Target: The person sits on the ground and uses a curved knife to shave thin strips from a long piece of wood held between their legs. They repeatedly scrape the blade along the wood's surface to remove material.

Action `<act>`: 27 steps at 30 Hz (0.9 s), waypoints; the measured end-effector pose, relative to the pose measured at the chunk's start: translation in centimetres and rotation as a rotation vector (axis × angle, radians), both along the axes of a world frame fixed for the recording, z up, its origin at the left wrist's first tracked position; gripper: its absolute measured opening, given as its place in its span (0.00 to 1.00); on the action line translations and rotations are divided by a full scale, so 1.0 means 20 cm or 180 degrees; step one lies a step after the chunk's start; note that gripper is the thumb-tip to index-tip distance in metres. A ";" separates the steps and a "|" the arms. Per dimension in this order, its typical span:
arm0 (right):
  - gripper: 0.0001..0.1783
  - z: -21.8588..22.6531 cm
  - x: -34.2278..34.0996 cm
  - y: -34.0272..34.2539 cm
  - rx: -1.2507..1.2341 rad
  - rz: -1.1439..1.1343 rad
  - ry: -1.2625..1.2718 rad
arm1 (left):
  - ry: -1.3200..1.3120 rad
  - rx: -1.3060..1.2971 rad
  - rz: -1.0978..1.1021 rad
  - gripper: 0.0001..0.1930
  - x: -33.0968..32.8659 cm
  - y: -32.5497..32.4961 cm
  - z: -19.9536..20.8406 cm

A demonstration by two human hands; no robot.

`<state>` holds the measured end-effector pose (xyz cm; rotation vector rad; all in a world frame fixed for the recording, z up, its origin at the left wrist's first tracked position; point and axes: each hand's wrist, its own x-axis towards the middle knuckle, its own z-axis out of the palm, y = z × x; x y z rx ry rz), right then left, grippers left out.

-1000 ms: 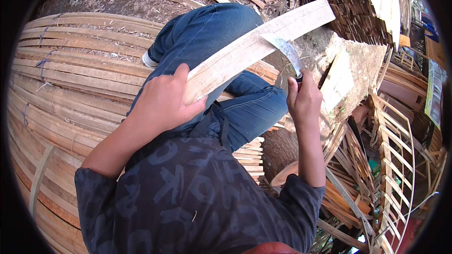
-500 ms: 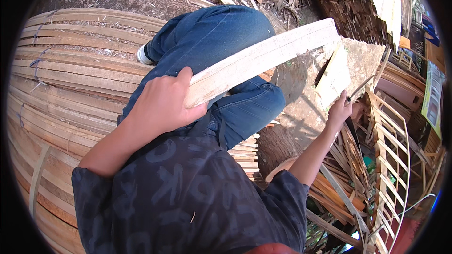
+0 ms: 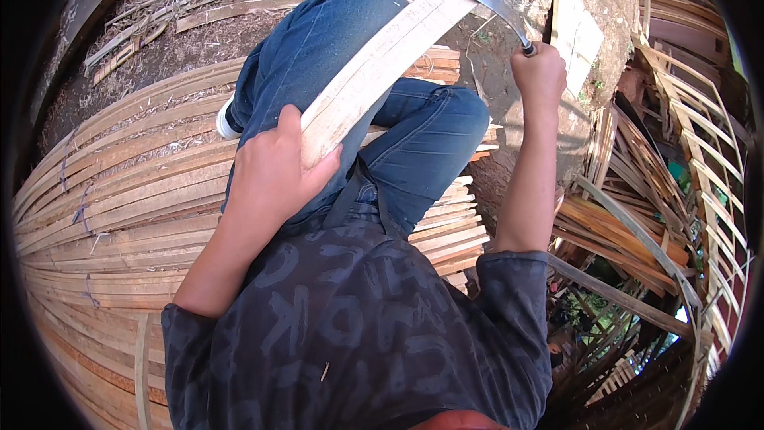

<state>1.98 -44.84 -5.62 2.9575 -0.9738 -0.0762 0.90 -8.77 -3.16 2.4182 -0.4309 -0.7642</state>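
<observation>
My left hand [image 3: 280,161] grips the near end of a long, pale, slightly curved wooden plank [image 3: 390,64], thumb and fingers on opposite sides of it. The plank slants up and to the right across my jeans-covered leg. In my closed right hand [image 3: 539,72] is a curved knife [image 3: 504,13] with a dark handle and metal collar. Its blade reaches left, and the tip meets the plank's right edge close to the far end. Whether the edge bites into the wood I cannot tell.
Bundles of tied wooden slats [image 3: 135,215] lie on my left and beneath me. A flat stone-like block [image 3: 609,24] stands beyond my right hand. Scrap wood [image 3: 231,12] litters the ground ahead. A slatted wooden frame [image 3: 704,151] and stacked strips [image 3: 617,231] are at the right.
My right hand has swung the knife up and left from beside the frame to the plank. The plank now tilts more steeply, still in my left hand. The view has shifted.
</observation>
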 end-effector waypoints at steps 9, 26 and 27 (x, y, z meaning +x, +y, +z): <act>0.16 0.02 -0.09 0.46 0.0212 0.1185 -0.0436 | 0.0039 -0.0077 0.0249 0.26 0.00 0.07 -0.01; 0.22 0.17 0.07 -0.16 -0.0066 -0.0110 -0.0448 | -0.0342 -0.0387 0.0783 0.25 -0.08 0.26 0.01; 0.20 0.15 0.07 0.04 0.0134 0.0172 -0.0437 | -0.0349 -0.0332 0.0869 0.25 -0.10 0.24 0.02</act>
